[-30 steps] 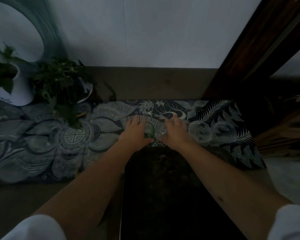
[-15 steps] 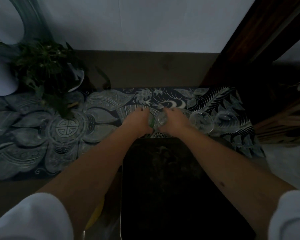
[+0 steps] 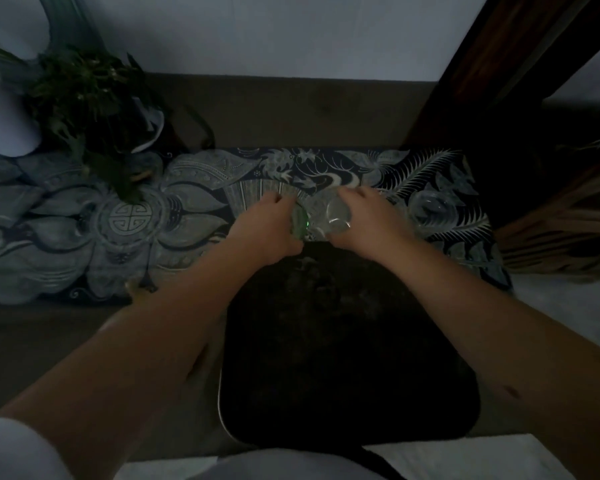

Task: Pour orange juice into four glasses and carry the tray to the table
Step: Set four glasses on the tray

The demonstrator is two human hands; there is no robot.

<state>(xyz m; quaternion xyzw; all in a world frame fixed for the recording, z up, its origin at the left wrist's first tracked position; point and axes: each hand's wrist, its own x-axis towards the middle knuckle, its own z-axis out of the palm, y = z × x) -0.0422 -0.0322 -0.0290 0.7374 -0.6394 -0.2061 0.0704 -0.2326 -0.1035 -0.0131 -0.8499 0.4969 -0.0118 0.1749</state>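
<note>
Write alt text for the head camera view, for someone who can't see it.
In dim light, a person's left hand grips a green-tinted glass and the right hand a clear glass, just beyond a dark tray. Another clear glass stands on the patterned cloth; a potted plant sits far left.

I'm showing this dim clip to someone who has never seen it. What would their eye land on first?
Most likely the two bare hands meeting at centre: the left hand closed around a green-tinted glass, the right hand gripping a clear glass. Beneath them runs the patterned cloth along the counter, with another clear glass to the right. The black tray fills the foreground, and a leafy plant stands far left.
</note>
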